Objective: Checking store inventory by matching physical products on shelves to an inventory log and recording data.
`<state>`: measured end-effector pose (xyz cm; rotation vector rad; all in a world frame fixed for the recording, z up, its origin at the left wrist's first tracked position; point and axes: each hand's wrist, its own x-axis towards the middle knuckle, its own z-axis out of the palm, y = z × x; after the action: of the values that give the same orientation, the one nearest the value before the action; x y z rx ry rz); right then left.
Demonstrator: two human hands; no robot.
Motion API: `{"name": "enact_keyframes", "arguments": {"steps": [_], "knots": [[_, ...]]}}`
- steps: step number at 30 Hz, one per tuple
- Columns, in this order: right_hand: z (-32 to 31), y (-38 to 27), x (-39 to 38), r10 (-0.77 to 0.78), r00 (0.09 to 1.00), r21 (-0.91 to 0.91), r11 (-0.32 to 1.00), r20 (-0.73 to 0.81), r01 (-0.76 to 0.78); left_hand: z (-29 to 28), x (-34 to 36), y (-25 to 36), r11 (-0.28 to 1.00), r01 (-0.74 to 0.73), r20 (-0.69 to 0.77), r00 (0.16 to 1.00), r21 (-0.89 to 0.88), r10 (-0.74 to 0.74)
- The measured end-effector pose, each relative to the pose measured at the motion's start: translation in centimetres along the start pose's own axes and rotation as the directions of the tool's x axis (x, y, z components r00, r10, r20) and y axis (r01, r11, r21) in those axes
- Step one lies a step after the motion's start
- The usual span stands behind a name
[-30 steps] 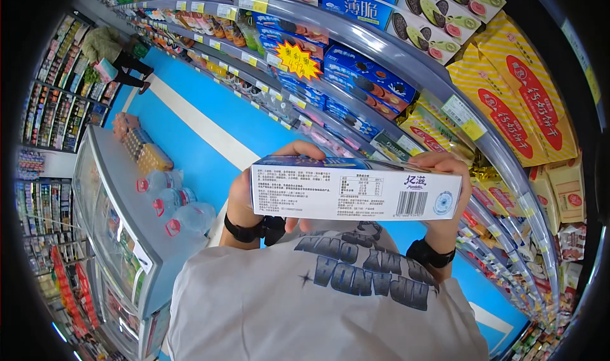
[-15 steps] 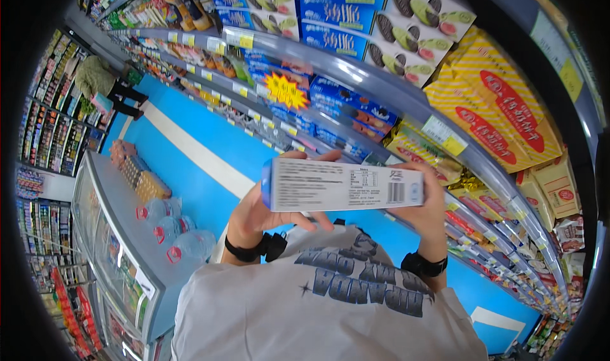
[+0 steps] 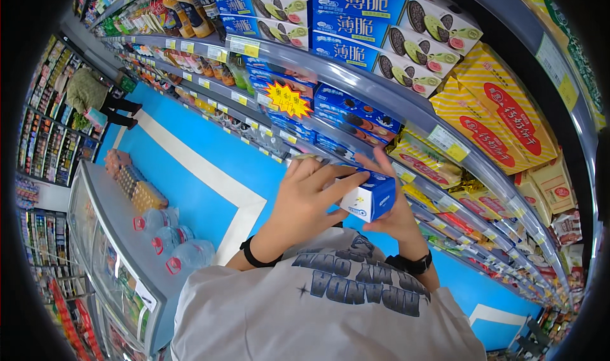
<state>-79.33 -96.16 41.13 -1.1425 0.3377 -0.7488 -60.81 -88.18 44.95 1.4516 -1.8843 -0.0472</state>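
Between my two hands, in front of my chest, is a blue and white cookie box (image 3: 379, 196), one end turned toward me. My left hand (image 3: 312, 193) lies over its left part, fingers bent across the top and side. My right hand (image 3: 399, 212) wraps the box's right side, with the thumb and fingers around the blue end. Much of the box is covered by my left hand. Just beyond, similar blue cookie boxes (image 3: 356, 110) fill the shelf.
A shelf edge (image 3: 356, 85) with price tags curves across the upper right. Yellow striped biscuit packs (image 3: 495, 116) sit on it. To the left stands a glass-fronted freezer (image 3: 121, 259) with large water bottles (image 3: 190, 256) on top. A person (image 3: 95, 97) is far down the aisle.
The box has been turned from its long printed side to its blue and white end. My left hand has moved right, over the box.
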Motion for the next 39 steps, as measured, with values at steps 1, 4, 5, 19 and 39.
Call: {"name": "enact_keyframes", "arguments": {"steps": [1, 4, 5, 19, 39], "knots": [[-0.1, 0.0, 0.3, 0.000, 1.000, -0.004, 1.000, -0.004, 0.000, 0.1, -0.1, -0.3, 1.000, -0.002, 0.000, 1.000, -0.005, 0.002], [0.5, 0.6, 1.3, -0.252, 0.967, -0.458, 0.864, -0.029, 0.211, -0.1, 0.1, -1.4, 0.999, -0.002, -0.002, 1.000, -0.032, 0.002], [0.9, 0.8, 1.5, -0.256, 0.966, -0.462, 0.861, -0.034, 0.212, -0.4, 0.2, -1.8, 0.998, 0.003, -0.037, 0.999, -0.055, -0.005], [2.9, 0.1, 3.1, -0.242, 0.893, 0.086, 0.952, -0.380, 0.294, -6.6, -2.0, -9.6, 0.634, 0.327, 0.177, 0.941, -0.701, -0.290], [2.0, -1.7, 1.5, -0.248, 0.932, -0.436, 0.893, -0.264, 0.114, -5.0, -2.6, -9.2, 0.036, 0.309, 0.219, 0.748, -0.951, -0.626]]}}
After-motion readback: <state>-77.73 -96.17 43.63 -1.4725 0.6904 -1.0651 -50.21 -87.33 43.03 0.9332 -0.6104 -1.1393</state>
